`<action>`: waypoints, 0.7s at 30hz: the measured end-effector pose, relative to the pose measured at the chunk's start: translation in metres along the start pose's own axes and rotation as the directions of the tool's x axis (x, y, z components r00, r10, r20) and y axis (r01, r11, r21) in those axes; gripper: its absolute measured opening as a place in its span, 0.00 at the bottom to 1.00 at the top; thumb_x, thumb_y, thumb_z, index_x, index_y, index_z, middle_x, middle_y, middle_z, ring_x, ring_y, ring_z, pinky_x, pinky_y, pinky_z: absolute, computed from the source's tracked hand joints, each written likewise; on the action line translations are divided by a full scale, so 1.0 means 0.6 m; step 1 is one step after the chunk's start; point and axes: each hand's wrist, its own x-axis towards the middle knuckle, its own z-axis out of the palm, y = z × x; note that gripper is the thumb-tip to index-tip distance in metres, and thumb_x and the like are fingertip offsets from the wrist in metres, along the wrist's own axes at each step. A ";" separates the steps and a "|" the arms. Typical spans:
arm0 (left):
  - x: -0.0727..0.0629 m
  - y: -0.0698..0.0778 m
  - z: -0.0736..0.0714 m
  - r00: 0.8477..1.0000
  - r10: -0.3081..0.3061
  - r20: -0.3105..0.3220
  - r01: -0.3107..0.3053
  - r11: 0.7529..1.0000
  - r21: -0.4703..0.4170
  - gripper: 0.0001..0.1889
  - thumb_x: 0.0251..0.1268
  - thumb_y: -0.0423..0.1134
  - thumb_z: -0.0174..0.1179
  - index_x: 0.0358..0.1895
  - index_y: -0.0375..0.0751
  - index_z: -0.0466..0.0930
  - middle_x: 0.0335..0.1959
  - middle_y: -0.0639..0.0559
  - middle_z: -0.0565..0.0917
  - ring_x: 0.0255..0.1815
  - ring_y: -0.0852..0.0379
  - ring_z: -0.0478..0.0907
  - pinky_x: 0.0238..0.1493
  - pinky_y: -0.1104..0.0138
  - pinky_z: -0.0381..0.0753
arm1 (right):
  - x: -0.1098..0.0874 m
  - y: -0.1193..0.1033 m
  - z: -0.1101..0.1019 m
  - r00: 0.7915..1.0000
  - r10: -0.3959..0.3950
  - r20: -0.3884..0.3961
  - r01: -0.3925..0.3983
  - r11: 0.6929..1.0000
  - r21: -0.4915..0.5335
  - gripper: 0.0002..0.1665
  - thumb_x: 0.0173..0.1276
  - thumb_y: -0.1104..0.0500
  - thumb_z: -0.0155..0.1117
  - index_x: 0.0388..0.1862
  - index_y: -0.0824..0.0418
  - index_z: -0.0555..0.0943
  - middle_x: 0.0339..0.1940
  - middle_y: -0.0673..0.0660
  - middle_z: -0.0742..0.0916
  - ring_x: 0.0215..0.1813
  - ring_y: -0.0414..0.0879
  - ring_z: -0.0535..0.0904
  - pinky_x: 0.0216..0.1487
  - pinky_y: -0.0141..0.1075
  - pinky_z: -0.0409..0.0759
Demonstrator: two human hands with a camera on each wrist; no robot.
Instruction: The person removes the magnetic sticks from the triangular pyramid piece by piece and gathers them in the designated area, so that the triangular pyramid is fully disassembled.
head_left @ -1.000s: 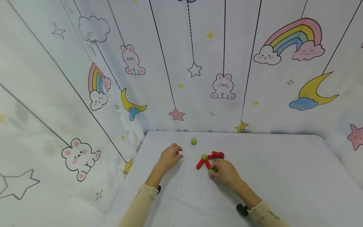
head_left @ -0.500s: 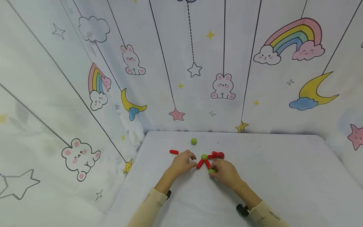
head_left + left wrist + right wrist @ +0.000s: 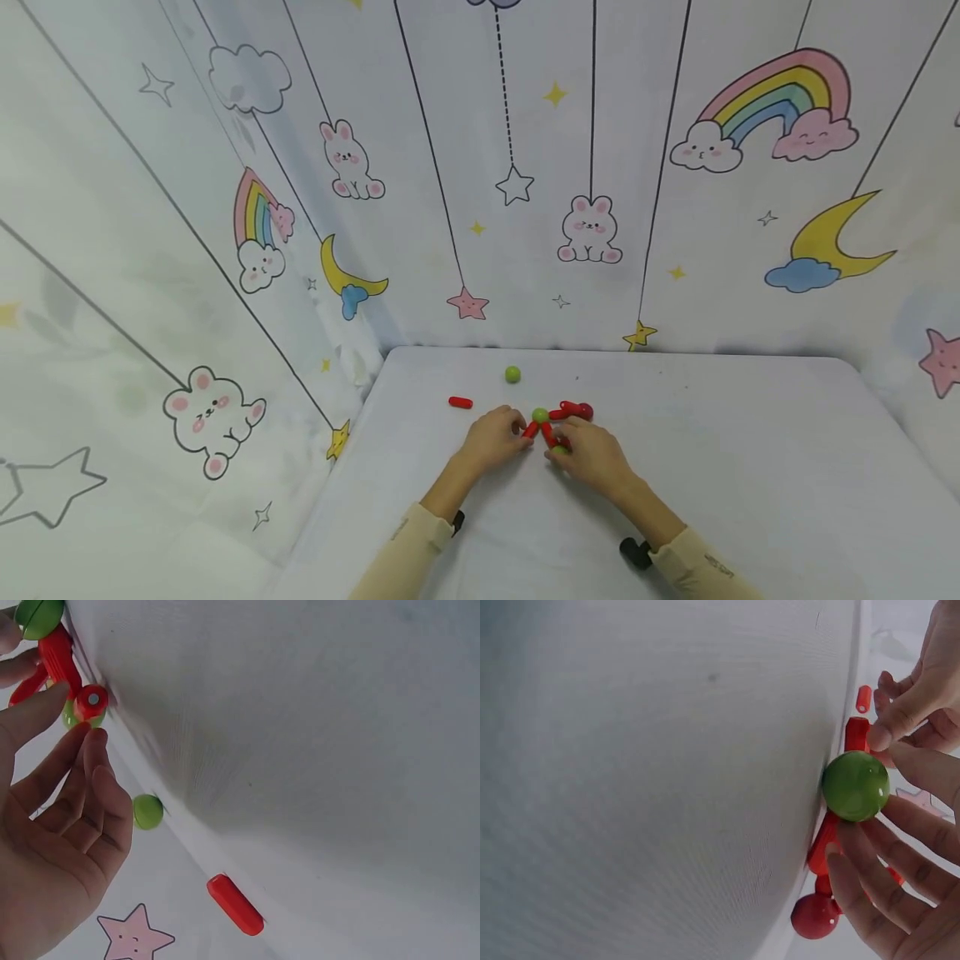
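My left hand (image 3: 491, 442) pinches a red magnetic rod (image 3: 532, 429) between thumb and fingertips. The rod's end, with a silvery disc, shows in the left wrist view. It slants down-left from a green ball (image 3: 540, 415) at the centre of a small build. My right hand (image 3: 596, 457) holds another green ball (image 3: 855, 785) in its fingers, at the near end of a second red rod (image 3: 548, 433). To the right of the centre ball, more red rods (image 3: 570, 407) lead to a dark red ball (image 3: 586, 411).
A loose red rod (image 3: 461, 402) lies on the white-covered table (image 3: 720, 467), left of the build. Farther back sits a loose green ball (image 3: 512, 374). A curtain (image 3: 525, 275) printed with bunnies and stars hangs behind the table.
My left hand has let go of a red rod at the left, then moved right to the build and taken hold of the lower-left rod. The right hand has stayed nearly still.
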 end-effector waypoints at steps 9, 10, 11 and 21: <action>0.003 0.006 0.006 1.000 -0.021 -0.013 0.022 0.998 0.058 0.12 0.67 0.47 0.72 0.46 0.45 0.86 0.29 0.61 0.77 0.29 0.65 0.72 0.30 0.71 0.73 | 0.014 -0.009 0.002 0.999 -0.008 0.051 0.011 0.999 -0.045 0.37 0.60 0.48 0.82 0.68 0.55 0.81 0.63 0.53 0.85 0.45 0.46 0.85 0.46 0.46 0.87; 0.003 0.006 0.006 1.000 -0.018 -0.014 0.019 0.998 0.063 0.12 0.67 0.47 0.72 0.45 0.45 0.87 0.29 0.61 0.77 0.28 0.65 0.72 0.30 0.71 0.73 | 0.015 -0.010 0.002 0.998 -0.010 0.064 0.014 0.998 -0.060 0.39 0.61 0.48 0.81 0.70 0.54 0.80 0.65 0.54 0.85 0.50 0.48 0.86 0.48 0.49 0.87; 0.003 0.007 0.006 1.000 -0.015 -0.014 0.016 0.998 0.065 0.12 0.67 0.46 0.72 0.45 0.44 0.87 0.28 0.61 0.77 0.28 0.65 0.72 0.29 0.71 0.73 | 0.017 -0.011 0.003 0.997 -0.013 0.072 0.019 0.997 -0.079 0.40 0.61 0.47 0.81 0.71 0.54 0.79 0.67 0.54 0.84 0.55 0.50 0.85 0.51 0.51 0.86; 0.005 0.006 0.007 1.000 -0.010 -0.007 0.010 0.998 0.063 0.11 0.67 0.45 0.72 0.44 0.43 0.88 0.27 0.60 0.78 0.27 0.65 0.72 0.28 0.70 0.73 | 0.031 -0.009 0.017 0.997 -0.073 0.006 0.073 0.994 -0.085 0.23 0.77 0.54 0.65 0.68 0.56 0.82 0.67 0.56 0.84 0.66 0.53 0.82 0.53 0.54 0.86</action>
